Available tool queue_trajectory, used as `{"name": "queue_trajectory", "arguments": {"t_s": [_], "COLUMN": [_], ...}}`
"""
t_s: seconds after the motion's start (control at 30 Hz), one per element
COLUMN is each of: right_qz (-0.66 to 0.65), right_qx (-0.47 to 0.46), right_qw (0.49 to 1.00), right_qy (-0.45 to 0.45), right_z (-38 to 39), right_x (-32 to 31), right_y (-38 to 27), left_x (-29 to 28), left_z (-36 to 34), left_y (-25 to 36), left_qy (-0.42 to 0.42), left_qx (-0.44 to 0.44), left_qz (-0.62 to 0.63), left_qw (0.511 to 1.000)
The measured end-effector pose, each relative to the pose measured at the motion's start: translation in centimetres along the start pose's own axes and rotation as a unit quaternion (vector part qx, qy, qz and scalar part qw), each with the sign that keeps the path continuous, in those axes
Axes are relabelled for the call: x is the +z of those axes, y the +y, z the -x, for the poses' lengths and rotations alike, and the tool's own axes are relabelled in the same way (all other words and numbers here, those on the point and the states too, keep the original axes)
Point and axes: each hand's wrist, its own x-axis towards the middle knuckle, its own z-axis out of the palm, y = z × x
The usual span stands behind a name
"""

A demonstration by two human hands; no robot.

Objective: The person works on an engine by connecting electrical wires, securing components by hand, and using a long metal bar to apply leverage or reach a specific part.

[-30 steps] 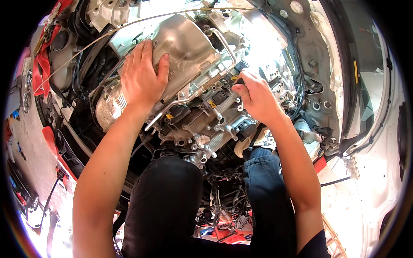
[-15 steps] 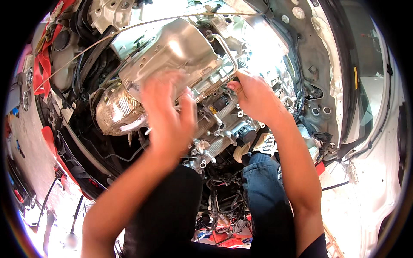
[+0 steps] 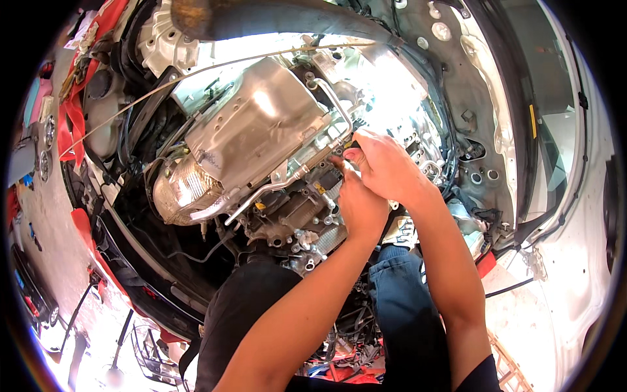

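Note:
Both my hands are at the engine (image 3: 294,209), just right of the metal heat shield (image 3: 255,117). My right hand (image 3: 395,166) is closed, thumb against the bent fingers, beside the lower end of a bent metal pipe (image 3: 339,108). A small dark piece shows at its fingertips, too covered to name. Directly below, my left hand (image 3: 362,206) has its fingers drawn together, with thumb and index tip close to the same spot. Whatever lies between them is hidden. A thinner silver pipe (image 3: 268,187) runs along the shield's lower edge.
A foil-wrapped rounded housing (image 3: 186,189) sits left of the shield. A thin rod (image 3: 196,73) crosses above the engine, and a thick dark bar (image 3: 281,19) spans the top. My knees are close below; wiring (image 3: 353,320) hangs between them. The windscreen side (image 3: 548,130) is at right.
My left hand has moved right and down from in front of the heat shield to beside my right hand. The view has shifted, and the dark bar now shows at the top.

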Motion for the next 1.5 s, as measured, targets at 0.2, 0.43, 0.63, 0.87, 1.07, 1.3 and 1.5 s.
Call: {"name": "queue_trajectory", "arguments": {"t_s": [0.2,0.43,0.63,0.87,1.07,1.3,1.5], "right_qz": [-0.077,-0.048,0.017,-0.025,-0.084,-0.07,-0.038], "right_qx": [0.028,0.015,0.01,0.005,0.012,0.029,0.021], "right_qw": [0.995,0.997,0.999,0.999,0.996,0.996,0.999], "right_qy": [0.053,0.064,0.029,0.038,0.041,0.035,0.025], "right_z": [-0.1,0.0,-0.9,-0.3,-0.8,-0.1,0.2], "right_x": [0.8,1.5,1.1,0.9,1.1,0.8,-0.1], "right_y": [0.1,-0.4,-0.7,0.0,-0.7,-0.5,0.4], "left_x": [1.2,1.1,0.7,-0.4,-0.4,-3.1,-5.6], "left_z": [-0.4,0.0,-0.6,-0.4,-0.5,1.2,0.9], "left_y": [-1.9,-2.1,-1.1,-0.6,-1.7,-1.5,0.6], "left_qy": [0.035,0.06,-0.014,-0.019,0.02,-0.061,0.103], "left_qx": [0.124,0.081,0.0,-0.047,0.0,0.005,0.274], "left_qz": [-0.056,-0.045,-0.032,-0.048,-0.046,-0.077,-0.155], "left_qw": [0.99,0.994,0.999,0.998,0.999,0.995,0.944]}}
